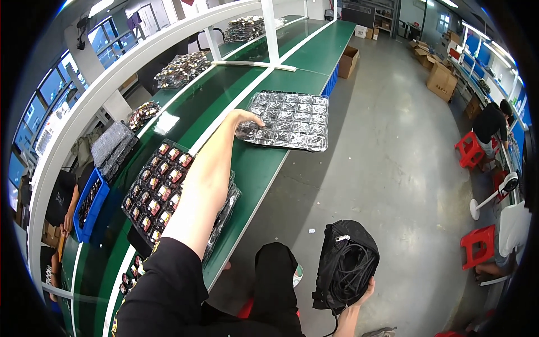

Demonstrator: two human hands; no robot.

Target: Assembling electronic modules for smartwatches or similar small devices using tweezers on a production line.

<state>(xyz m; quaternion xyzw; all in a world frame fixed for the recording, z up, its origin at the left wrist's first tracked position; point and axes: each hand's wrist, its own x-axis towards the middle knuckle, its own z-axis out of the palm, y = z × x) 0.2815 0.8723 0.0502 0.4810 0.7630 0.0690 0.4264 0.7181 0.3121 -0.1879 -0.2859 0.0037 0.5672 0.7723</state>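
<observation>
Our right hand (365,295)'s cupping the bag (347,264), left hand (246,118) curled onto the tray (295,121). Overhanging the bench's (257,174) right edge, it might tip if bumped.

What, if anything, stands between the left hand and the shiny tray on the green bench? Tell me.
Nothing visible does. The left hand is at the left edge of the shiny tray, its fingers appearing to touch it. The white post stands beyond the tray, not between them.
</observation>
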